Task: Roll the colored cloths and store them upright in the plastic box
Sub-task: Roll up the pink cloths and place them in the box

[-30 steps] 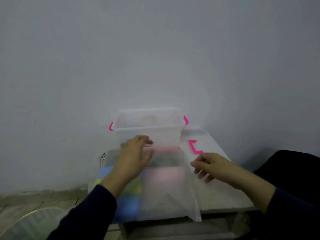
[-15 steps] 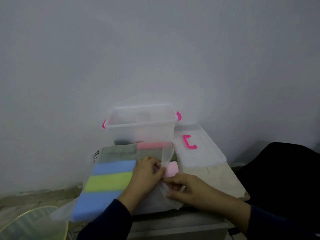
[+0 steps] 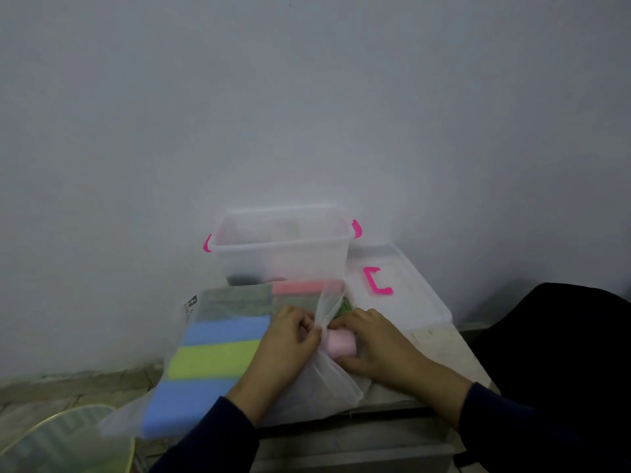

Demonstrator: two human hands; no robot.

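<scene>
- Grey wall (image 3: 307, 97) is filling the background behind the plastic box.
- Low table (image 3: 440, 356) is carrying everything; the plastic box is sitting at its far edge.
- Clear plastic box (image 3: 283, 249) with pink latches is standing open and upright; contents too blurry to tell.
- Box lid (image 3: 403, 295) with a pink handle is lying flat just right of the plastic box.
- Translucent plastic bag (image 3: 314, 390) is lying in front of the plastic box, its open edge pulled up between the hands.
- Stack of colored cloths (image 3: 211, 360), blue, green, blue, grey and pink bands, is lying inside the bag, in front of and left of the plastic box.
- Left hand (image 3: 283, 349) is pinching the bag's edge, fingers curled tight.
- Right hand (image 3: 375, 346) is curling round a pink cloth (image 3: 339, 343) at the bag's mouth, in front of the plastic box.
- Glass tabletop edge (image 3: 61, 438) is showing far left of the plastic box, lower down.
</scene>
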